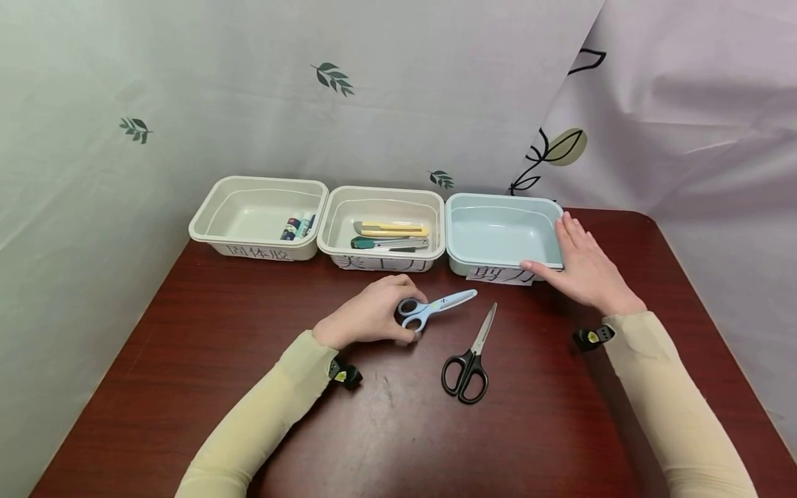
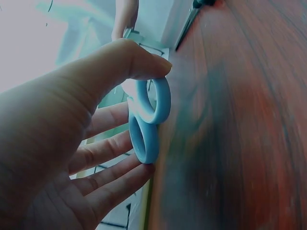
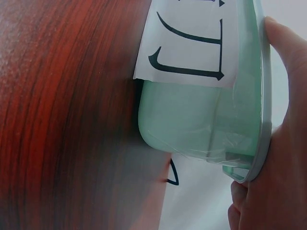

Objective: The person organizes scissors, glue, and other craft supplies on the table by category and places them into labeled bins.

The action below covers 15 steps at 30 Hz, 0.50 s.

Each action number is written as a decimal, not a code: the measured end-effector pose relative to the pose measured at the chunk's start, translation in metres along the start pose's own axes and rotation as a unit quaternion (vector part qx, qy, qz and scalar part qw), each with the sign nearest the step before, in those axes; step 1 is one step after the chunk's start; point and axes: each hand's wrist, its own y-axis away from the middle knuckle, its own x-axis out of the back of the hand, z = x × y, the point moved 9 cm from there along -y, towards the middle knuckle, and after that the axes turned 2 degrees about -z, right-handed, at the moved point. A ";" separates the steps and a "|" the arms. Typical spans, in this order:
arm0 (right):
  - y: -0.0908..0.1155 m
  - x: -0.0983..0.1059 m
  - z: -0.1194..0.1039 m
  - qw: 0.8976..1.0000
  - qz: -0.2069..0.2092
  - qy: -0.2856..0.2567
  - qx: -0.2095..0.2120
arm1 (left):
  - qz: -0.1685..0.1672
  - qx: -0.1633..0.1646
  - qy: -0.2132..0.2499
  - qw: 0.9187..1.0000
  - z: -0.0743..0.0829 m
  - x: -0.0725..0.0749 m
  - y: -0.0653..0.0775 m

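Observation:
My left hand [image 1: 376, 310] pinches the light blue scissors [image 1: 429, 308] by the handle loops, thumb on one side and fingers on the other. Their pale blades point right, toward the light blue bin. In the left wrist view the two blue loops [image 2: 147, 103] show between thumb and fingers. At the right, my right hand [image 1: 588, 266] rests on the corner of the light blue bin [image 1: 457, 259], fingers straight along its right rim and thumb on the front rim. Black-handled scissors [image 1: 470, 363] lie on the table between the hands, blades pointing away.
A cream bin [image 1: 330, 245] in the middle holds several utility knives [image 1: 391, 229]. The left cream bin [image 1: 208, 232] contains glue sticks [image 1: 297, 227]. All three bins stand side by side with written labels on the front. A patterned curtain [image 1: 249, 104] hangs behind the dark red table [image 1: 349, 436].

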 end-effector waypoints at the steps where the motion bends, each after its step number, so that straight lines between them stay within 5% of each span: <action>1: 0.000 0.000 0.000 1.000 0.000 0.000 0.000 | 0.000 -0.002 0.004 1.000 0.002 -0.001 -0.002; 15: 0.001 0.000 0.000 1.000 0.000 -0.004 -0.002 | 0.009 -0.033 0.009 0.999 0.028 0.005 -0.032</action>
